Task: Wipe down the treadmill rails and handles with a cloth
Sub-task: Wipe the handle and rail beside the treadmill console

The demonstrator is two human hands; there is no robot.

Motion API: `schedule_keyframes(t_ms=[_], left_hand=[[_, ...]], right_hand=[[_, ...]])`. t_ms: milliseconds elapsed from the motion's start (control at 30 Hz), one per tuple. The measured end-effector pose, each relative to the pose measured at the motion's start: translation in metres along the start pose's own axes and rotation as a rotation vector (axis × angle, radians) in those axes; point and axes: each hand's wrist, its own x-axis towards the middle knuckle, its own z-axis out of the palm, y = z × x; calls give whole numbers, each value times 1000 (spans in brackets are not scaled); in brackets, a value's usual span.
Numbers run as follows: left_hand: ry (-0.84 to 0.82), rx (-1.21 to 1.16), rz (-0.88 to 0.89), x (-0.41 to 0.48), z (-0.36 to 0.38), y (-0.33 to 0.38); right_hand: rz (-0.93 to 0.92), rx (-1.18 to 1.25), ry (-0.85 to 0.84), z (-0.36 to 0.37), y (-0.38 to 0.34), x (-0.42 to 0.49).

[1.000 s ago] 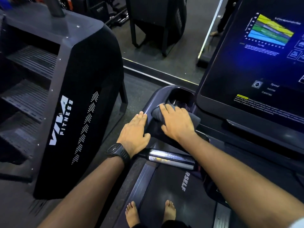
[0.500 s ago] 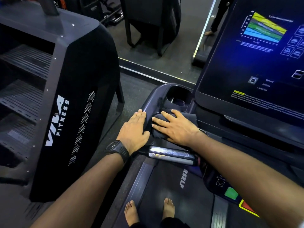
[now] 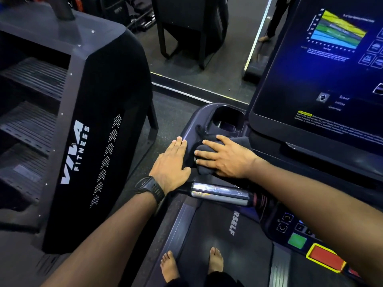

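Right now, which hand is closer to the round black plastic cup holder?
The right hand. It presses the dark grey cloth right next to the round black plastic cup holder. The left hand lies flat on the treadmill's edge, farther off to the left.

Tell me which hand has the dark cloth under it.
The right hand, spread flat on the dark grey cloth; the left hand, above the black wristwatch, rests on the bare treadmill rail beside it.

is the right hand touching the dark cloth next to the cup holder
Touching. The head view shows the right hand lying flat on the dark cloth, fingers spread over it, with no gap between them.
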Motion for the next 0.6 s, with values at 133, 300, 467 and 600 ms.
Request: schedule_keyframes(t_ms=[133, 300, 467, 600], left_hand=[[3, -18, 1, -1, 0, 1], [-6, 6, 15, 0, 0, -1], [-13, 34, 44, -2, 0, -2], [-13, 50, 48, -3, 0, -1]], right_hand=[[0, -7, -28, 20, -10, -30], [-174, -87, 7, 2, -13, 6], [163, 27, 28, 12, -21, -15], [-36, 0, -38, 26, -15, -39]])
